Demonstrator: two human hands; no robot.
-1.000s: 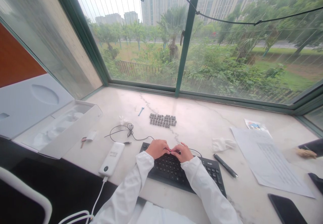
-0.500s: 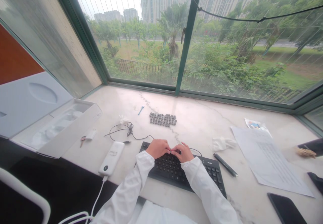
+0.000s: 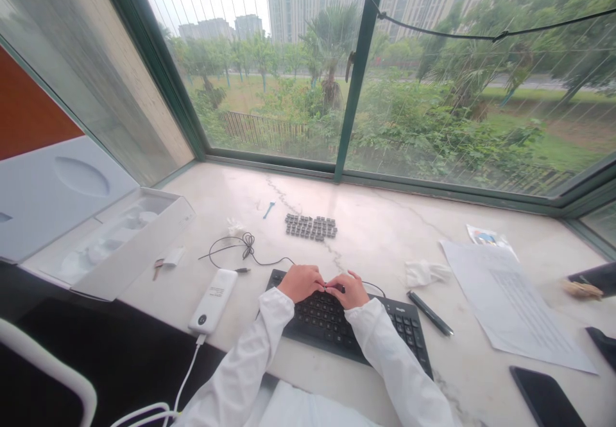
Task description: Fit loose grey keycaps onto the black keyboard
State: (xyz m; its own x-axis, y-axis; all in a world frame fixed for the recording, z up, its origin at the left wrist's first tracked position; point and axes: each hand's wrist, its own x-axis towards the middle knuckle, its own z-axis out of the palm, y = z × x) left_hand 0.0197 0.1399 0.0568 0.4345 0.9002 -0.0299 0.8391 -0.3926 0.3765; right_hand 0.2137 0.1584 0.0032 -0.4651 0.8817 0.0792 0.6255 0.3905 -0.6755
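Observation:
A black keyboard [image 3: 332, 331] lies at an angle on the pale tabletop. Over its upper edge, my left hand [image 3: 302, 282] and my right hand [image 3: 350, 289] meet with fingertips pinched together. A tiny dark piece shows between them, too small to name. Both hands are closed, and they cover part of the upper key rows. Beyond them, several loose dark keycaps [image 3: 310, 228] are set out in rows on the table. A small blue tool [image 3: 269, 210] lies to the left of the keycaps.
Left of the keyboard are a white power bank [image 3: 214, 302], a coiled black cable [image 3: 248, 242], a key [image 3: 157, 268] and an open white box [image 3: 129, 247]. On the right lie a black pen [image 3: 430, 313], white gloves [image 3: 426, 273], a paper sheet [image 3: 510, 311] and a phone [image 3: 546, 398].
Both hands keep their pinch at the same spot over the keyboard. My right fingers have shifted very slightly; nothing else has visibly moved.

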